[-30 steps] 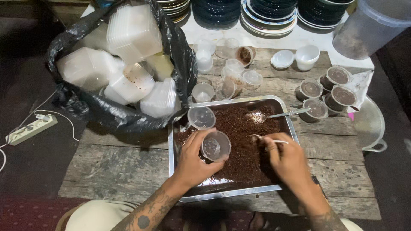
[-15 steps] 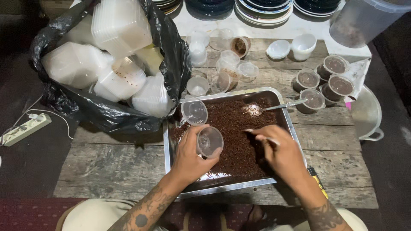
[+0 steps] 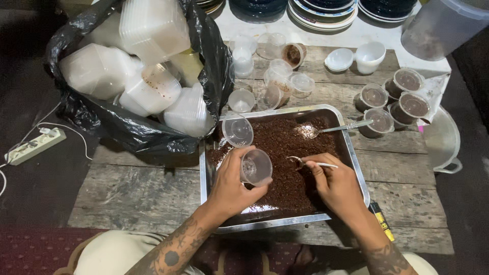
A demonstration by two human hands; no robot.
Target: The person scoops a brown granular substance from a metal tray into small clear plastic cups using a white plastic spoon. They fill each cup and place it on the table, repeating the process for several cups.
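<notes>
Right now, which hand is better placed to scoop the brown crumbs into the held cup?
Right. The right hand already grips a small spoon with its bowl on the brown crumbs in the metal tray. The left hand is occupied holding the clear plastic cup tilted beside it.

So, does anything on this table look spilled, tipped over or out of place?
Yes. Several empty clear cups behind the metal tray lie tipped on their sides, one smeared brown inside. A second spoon rests loose in the brown crumbs. Nothing seems spilled onto the wood.
</notes>
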